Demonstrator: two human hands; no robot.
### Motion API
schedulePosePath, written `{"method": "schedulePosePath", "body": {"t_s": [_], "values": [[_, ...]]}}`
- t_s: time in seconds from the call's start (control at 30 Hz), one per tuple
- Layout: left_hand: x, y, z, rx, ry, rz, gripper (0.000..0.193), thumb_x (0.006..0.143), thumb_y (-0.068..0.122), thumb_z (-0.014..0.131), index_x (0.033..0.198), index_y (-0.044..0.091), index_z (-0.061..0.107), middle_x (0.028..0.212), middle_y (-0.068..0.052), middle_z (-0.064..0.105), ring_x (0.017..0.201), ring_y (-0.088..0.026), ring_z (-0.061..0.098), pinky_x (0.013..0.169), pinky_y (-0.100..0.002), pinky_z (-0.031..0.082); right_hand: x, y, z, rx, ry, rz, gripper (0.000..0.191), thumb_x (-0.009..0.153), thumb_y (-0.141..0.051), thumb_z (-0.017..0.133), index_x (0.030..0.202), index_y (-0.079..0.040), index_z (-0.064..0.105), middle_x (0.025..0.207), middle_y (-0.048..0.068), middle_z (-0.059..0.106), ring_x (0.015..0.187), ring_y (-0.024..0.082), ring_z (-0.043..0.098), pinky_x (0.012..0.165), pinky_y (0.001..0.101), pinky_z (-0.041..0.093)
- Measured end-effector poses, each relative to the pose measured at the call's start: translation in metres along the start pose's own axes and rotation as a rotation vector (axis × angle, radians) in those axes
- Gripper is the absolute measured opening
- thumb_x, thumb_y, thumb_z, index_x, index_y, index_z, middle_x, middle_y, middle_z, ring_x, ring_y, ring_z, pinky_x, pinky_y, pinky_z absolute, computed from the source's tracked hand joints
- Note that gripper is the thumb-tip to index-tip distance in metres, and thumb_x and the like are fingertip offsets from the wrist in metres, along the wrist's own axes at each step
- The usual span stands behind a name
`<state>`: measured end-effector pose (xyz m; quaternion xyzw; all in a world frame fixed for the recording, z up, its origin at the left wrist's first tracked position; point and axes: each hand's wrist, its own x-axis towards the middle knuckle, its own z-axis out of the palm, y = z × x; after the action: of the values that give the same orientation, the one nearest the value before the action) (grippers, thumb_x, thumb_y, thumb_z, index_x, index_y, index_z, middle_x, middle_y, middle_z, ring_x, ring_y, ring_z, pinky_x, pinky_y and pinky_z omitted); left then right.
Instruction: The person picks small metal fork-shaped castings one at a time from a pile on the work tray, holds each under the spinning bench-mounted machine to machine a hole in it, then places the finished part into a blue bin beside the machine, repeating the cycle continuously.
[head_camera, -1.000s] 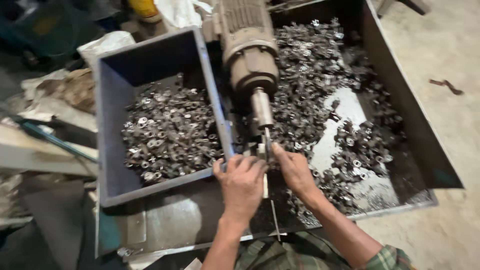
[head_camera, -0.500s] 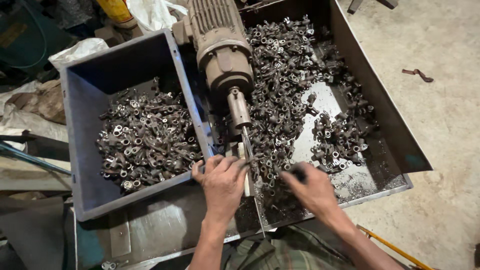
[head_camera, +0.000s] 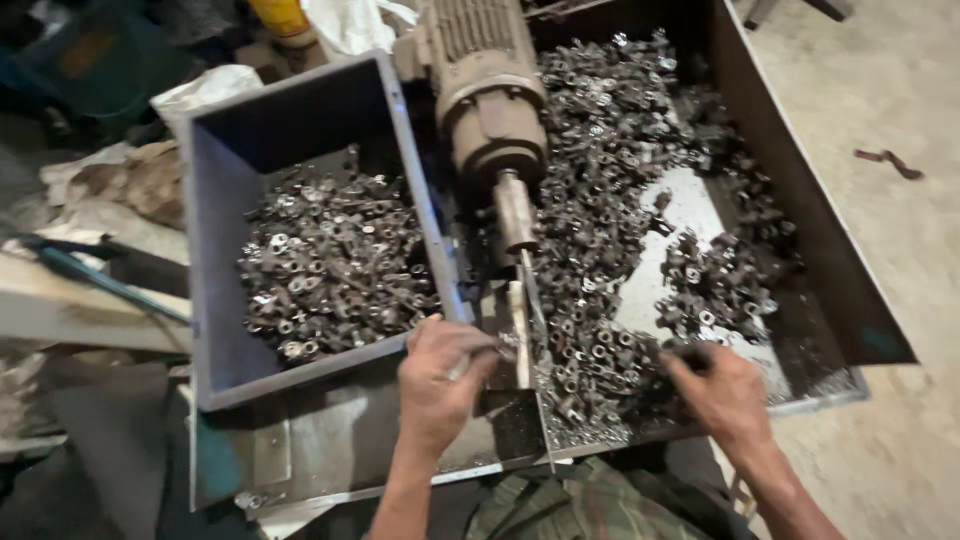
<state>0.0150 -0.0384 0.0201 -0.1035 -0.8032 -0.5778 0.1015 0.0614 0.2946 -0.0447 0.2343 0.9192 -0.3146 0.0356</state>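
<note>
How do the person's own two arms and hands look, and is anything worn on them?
Both hands are bare: the left hand and the right hand have no gloves, rings or watch that the view shows. The forearms are uncovered too, with no sleeves visible. Only a green plaid garment shows at the bottom edge.

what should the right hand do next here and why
Probably close the right hand on one small metal part from the pile in the tray and bring it toward the spindle, since the left hand is at the rod beneath the spindle and the right hand rests on loose parts.
</note>
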Motion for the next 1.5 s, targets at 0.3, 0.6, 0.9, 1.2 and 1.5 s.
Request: {"method": "schedulePosePath", "body": {"t_s": [0.3, 0.6, 0.9, 1.2, 1.5], "values": [[0.010, 0.008, 0.006, 0.075, 0.150, 0.040, 0.052, 0.082, 0.041, 0.083, 0.126, 0.013, 0.071, 0.128, -0.005, 0.068, 0.125, -0.022, 0.060, 0.110, -0.041, 0.049, 0.002, -0.010, 0.014, 0.897, -0.242, -0.048, 0.018, 0.088, -0.002, 0.074, 0.106, 0.003, 0.075, 0.093, 0.013, 0.075, 0.080, 0.019, 0.069, 0.069, 0.0299, 0.057], [0.010, 0.013, 0.015, 0.632, -0.151, 0.253, 0.072, 0.064, 0.052, 0.087, 0.123, 0.012, 0.073, 0.128, -0.008, 0.066, 0.134, -0.028, 0.047, 0.112, -0.052, 0.024, -0.002, -0.076, 0.048, 1.043, -0.452, -0.173, 0.022, 0.086, 0.003, 0.072, 0.108, 0.003, 0.073, 0.103, 0.013, 0.078, 0.092, 0.018, 0.074, 0.084, 0.0315, 0.061], [0.009, 0.004, 0.021, 0.658, -0.151, 0.211, 0.052, 0.068, 0.039, 0.087, 0.113, 0.016, 0.075, 0.122, -0.004, 0.068, 0.131, -0.027, 0.048, 0.107, -0.052, 0.024, -0.010, -0.089, 0.053, 0.929, -0.299, -0.361, 0.019, 0.091, 0.001, 0.068, 0.109, -0.001, 0.073, 0.107, 0.008, 0.077, 0.094, 0.012, 0.072, 0.081, 0.0250, 0.060], [0.009, 0.007, 0.034, 0.686, -0.012, 0.209, 0.042, 0.075, 0.030, 0.083, 0.113, 0.015, 0.074, 0.114, -0.002, 0.069, 0.124, -0.025, 0.053, 0.108, -0.051, 0.025, -0.008, -0.110, 0.040, 0.759, -0.230, -0.373, 0.023, 0.092, -0.003, 0.070, 0.114, -0.003, 0.073, 0.099, 0.007, 0.077, 0.081, 0.009, 0.067, 0.068, 0.0225, 0.055], [0.008, 0.007, 0.041, 0.731, 0.044, 0.216, 0.041, 0.077, 0.024, 0.081, 0.116, 0.014, 0.073, 0.113, -0.002, 0.070, 0.121, -0.025, 0.054, 0.110, -0.052, 0.025, 0.010, -0.114, 0.046, 0.469, -0.321, -0.190, 0.039, 0.095, -0.040, 0.066, 0.106, -0.004, 0.078, 0.075, 0.006, 0.065, 0.064, 0.010, 0.050, 0.054, 0.0280, 0.038]]}}
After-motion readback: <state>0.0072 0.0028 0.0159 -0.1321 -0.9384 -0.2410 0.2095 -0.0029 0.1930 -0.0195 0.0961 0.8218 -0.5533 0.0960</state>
